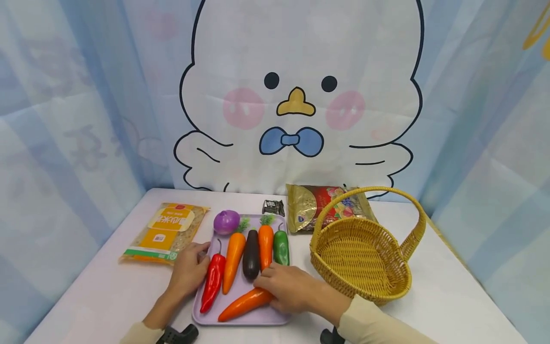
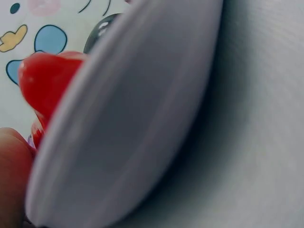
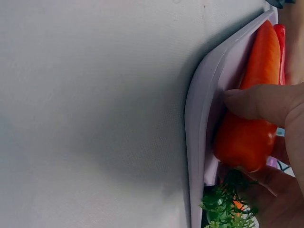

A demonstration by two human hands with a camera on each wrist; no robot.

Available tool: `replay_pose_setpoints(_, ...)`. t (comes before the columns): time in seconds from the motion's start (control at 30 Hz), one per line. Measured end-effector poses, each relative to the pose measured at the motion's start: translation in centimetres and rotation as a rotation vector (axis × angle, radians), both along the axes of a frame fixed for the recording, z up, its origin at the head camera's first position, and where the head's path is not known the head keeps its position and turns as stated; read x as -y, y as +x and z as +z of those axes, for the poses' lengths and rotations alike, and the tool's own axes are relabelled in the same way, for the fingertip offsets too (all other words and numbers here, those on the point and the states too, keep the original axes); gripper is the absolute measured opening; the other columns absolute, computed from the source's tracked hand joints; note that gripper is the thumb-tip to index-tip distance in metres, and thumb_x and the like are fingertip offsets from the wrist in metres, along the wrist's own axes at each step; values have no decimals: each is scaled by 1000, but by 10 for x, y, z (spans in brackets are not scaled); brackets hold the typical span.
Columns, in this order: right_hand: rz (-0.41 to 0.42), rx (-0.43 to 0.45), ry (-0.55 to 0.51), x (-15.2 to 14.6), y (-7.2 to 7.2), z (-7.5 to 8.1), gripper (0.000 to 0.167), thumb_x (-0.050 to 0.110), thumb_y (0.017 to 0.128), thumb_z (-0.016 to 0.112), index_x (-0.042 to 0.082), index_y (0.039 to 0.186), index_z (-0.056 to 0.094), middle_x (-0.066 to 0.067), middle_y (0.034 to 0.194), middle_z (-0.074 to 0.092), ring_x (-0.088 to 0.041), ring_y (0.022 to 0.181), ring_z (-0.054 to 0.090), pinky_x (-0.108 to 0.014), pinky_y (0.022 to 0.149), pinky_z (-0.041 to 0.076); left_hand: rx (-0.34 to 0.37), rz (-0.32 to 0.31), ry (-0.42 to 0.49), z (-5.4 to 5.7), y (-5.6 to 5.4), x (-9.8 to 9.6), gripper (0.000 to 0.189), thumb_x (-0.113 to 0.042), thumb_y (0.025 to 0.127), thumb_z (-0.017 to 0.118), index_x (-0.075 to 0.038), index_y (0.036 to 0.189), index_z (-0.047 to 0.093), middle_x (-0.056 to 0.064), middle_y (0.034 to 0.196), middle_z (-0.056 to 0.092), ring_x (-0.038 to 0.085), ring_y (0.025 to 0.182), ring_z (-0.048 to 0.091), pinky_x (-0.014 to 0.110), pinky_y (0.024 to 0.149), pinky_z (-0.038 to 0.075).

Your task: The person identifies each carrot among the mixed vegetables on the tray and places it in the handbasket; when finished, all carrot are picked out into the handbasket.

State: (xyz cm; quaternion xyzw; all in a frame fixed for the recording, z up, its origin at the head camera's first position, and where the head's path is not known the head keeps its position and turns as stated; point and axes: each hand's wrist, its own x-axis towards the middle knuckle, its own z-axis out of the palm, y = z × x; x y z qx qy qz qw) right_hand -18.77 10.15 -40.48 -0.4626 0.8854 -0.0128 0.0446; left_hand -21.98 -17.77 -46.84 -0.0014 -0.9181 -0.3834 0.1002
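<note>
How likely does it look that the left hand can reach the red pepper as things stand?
Probably yes: the left hand is at the left edge of the tray, beside the red pepper, and nothing seems to block it.

Head cam sits above the near side of the table (image 1: 111, 296), faces forward and down, far enough back for the whole tray (image 1: 240, 323) plus the backdrop (image 1: 296, 48). Left wrist cam: very near and low, tilted, tray wall blurred across mid-frame, facing forward with backdrop at upper left. Right wrist cam: close, looking down, turned sideways; table fills left, tray rim, carrot (image 3: 242, 140) and right hand (image 3: 266, 104) at right. Overlap: tray in all three, bow tie (image 2: 50, 39) in head and left wrist, carrot in head and right wrist.
</note>
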Motion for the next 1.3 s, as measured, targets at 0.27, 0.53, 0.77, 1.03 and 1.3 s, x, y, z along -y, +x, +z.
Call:
replay_pose_setpoints(0.27, 17, 2, -10, -2, -2, 0, 40, 19, 82, 79, 26, 119, 68, 11, 101, 61, -7, 93, 54, -24, 83, 49, 12, 13, 16, -2, 1, 0, 40, -6, 94, 59, 2, 133, 64, 9, 97, 60, 20, 77, 50, 27, 61, 42)
replay_pose_setpoints(0.53, 20, -18, 23, -5, -2, 10, 40, 18, 84, 78, 23, 123, 68, 10, 105, 63, -8, 98, 56, -25, 85, 50, 15, 17, 41, -3, 2, 1, 40, -7, 93, 60, 1, 132, 65, 8, 94, 59, 19, 74, 49, 26, 59, 41)
replay_pose_setpoints(0.77, 2, 11, 20, -12, 0, 28, 39, 18, 88, 77, 22, 126, 67, 8, 111, 66, -10, 102, 58, -28, 91, 51, 7, 17, 65, -3, 2, 1, 39, -6, 94, 60, 0, 132, 66, 8, 93, 60, 19, 72, 49, 26, 57, 41)
replay_pose_setpoints(1.03, -45, 37, -52, -22, -4, 51, 42, 14, 87, 77, 15, 128, 67, 4, 113, 67, -13, 105, 58, -31, 94, 51, 4, 17, 58, -4, 1, 0, 39, -7, 94, 61, 1, 132, 65, 9, 95, 61, 18, 73, 50, 25, 58, 42)
replay_pose_setpoints(1.3, -114, 67, -111, -37, -10, 73, 41, 14, 88, 78, 13, 127, 67, 4, 114, 66, -13, 104, 57, -34, 95, 51, 19, 20, 52, -4, 2, 1, 41, -8, 94, 60, 0, 133, 65, 9, 96, 60, 19, 74, 50, 25, 58, 43)
